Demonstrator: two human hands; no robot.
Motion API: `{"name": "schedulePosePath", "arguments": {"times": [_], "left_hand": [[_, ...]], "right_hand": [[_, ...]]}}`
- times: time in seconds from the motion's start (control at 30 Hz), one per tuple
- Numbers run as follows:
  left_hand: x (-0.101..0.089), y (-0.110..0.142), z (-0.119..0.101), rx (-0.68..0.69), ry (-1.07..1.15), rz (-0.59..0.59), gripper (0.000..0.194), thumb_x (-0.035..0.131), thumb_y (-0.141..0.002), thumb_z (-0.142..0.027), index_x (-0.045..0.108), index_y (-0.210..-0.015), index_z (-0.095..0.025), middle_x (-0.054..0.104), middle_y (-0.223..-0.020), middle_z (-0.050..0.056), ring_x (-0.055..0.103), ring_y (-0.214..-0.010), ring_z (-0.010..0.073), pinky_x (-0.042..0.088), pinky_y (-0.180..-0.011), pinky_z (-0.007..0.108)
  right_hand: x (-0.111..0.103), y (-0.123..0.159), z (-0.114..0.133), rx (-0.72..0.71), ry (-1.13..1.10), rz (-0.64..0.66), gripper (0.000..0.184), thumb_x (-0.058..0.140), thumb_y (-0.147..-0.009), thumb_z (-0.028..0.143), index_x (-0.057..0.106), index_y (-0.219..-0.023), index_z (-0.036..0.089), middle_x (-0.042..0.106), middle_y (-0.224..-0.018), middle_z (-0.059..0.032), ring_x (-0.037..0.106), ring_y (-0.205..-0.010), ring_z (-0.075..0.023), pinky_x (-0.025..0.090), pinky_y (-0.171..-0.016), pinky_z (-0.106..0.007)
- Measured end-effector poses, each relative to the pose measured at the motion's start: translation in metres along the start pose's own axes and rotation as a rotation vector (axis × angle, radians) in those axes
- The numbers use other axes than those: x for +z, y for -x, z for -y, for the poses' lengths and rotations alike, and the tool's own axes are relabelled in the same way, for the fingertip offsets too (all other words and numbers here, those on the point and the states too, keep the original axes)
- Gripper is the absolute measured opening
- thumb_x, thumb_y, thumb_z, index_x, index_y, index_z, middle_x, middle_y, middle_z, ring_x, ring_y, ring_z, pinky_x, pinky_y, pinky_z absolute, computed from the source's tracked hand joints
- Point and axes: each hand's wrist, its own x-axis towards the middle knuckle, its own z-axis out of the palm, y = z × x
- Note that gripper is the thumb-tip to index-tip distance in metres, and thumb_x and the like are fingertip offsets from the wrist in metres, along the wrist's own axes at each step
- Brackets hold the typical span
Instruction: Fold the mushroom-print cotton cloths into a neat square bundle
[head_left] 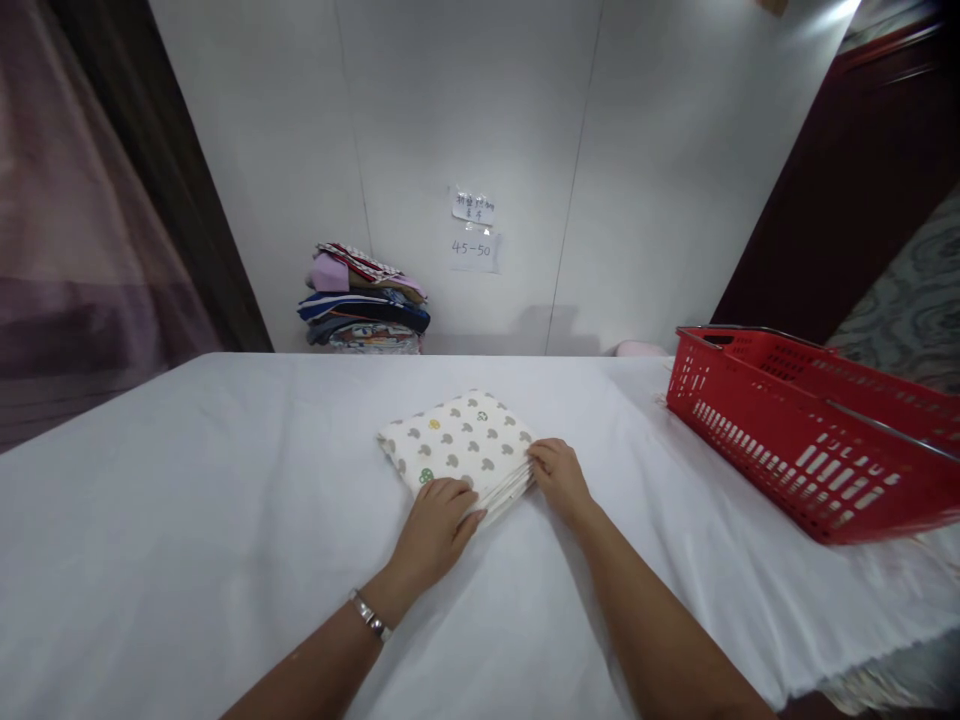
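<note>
A folded white cloth with grey mushroom prints and a few green and yellow ones lies on the white-covered table, turned at an angle. Several layers show along its near right edge. My left hand grips its near corner, fingers on top and thumb by the layered edge. At the right corner, my right hand pinches the layers between thumb and fingers. A silver bracelet is on my left wrist.
A red plastic basket with metal handles stands on the right. Against the back wall sits a stack of folded clothes. Paper notes are taped above the white tablecloth. A curtain hangs at left.
</note>
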Motion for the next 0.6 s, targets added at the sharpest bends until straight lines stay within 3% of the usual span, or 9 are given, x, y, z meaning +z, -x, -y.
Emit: {"name": "schedulePosePath", "arguments": {"times": [0.27, 0.6], "left_hand": [[0.0048, -0.0006, -0.0031, -0.069, -0.085, -0.006, 0.017, 0.046, -0.087, -0.032, 0.06, -0.089, -0.022, 0.057, -0.088, 0.003, 0.051, -0.084, 0.0203, 0.04, -0.079, 0.039], [0.0035, -0.005, -0.0057, -0.14, -0.042, 0.007, 0.024, 0.04, -0.09, -0.028, 0.062, -0.081, -0.022, 0.058, -0.081, 0.002, 0.052, -0.081, 0.0191, 0.038, -0.075, 0.036]], "right_hand": [[0.0006, -0.003, -0.0055, -0.121, 0.075, 0.086, 0.031, 0.046, -0.083, 0.013, 0.066, -0.104, 0.024, 0.062, -0.108, -0.0062, 0.051, -0.103, -0.0218, 0.038, -0.089, -0.038], [-0.0031, -0.0052, -0.004, -0.137, 0.139, 0.104, 0.028, 0.047, -0.085, 0.014, 0.067, -0.102, 0.023, 0.064, -0.108, -0.0067, 0.052, -0.104, -0.0214, 0.038, -0.088, -0.038]]}}
